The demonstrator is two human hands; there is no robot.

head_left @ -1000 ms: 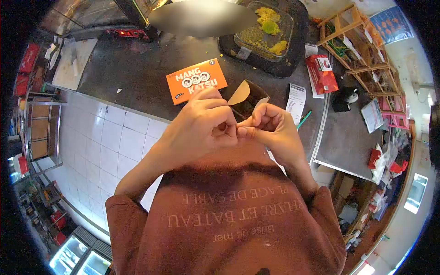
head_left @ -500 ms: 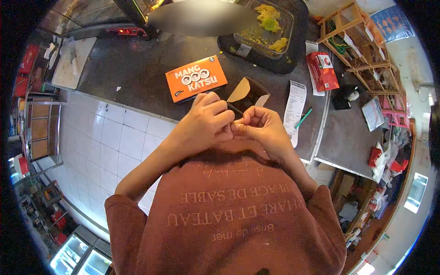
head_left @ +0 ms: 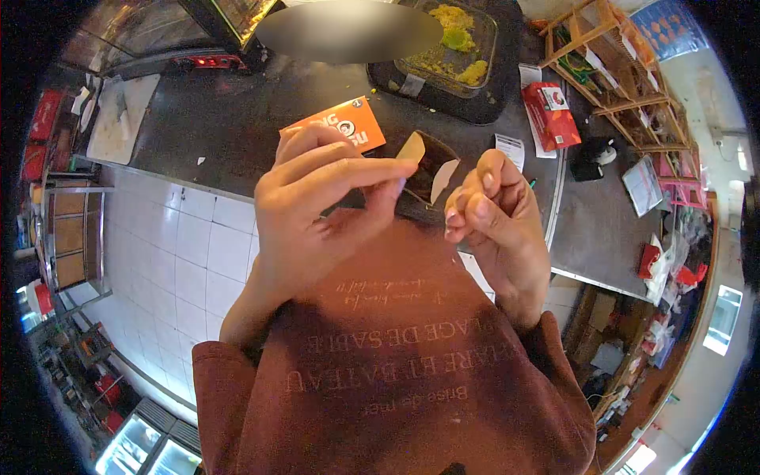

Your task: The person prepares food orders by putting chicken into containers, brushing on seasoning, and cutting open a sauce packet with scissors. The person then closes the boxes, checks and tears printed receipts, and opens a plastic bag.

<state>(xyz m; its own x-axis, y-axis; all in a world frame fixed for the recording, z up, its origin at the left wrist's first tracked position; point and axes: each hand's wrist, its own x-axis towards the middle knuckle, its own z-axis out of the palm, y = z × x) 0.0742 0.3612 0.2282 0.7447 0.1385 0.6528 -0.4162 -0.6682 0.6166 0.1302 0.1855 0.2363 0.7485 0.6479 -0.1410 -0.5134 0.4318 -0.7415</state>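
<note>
My left hand (head_left: 321,182) is raised in front of my chest, its thumb and fingertips pressed together near the open box. Whatever is in that pinch, if anything, is too small to make out. My right hand (head_left: 503,218) is held up a little apart from it, with thumb and fingers curled together; its contents cannot be told either. Behind the left hand lies an orange printed box (head_left: 366,127), partly covered by the fingers. Between the hands, on the counter, stands an open dark carton with pale flaps (head_left: 446,180).
A glass dish with yellow food (head_left: 471,83) sits on a black tray (head_left: 475,111) at the back of the dark counter (head_left: 229,119). Right of it are a red box (head_left: 550,115), a receipt (head_left: 509,150) and a wooden rack (head_left: 617,71). A white cutting board (head_left: 120,131) lies far left.
My hands were together at the counter's edge and have moved apart and up toward the camera. The left now hides part of the orange box; the right covers most of the receipt.
</note>
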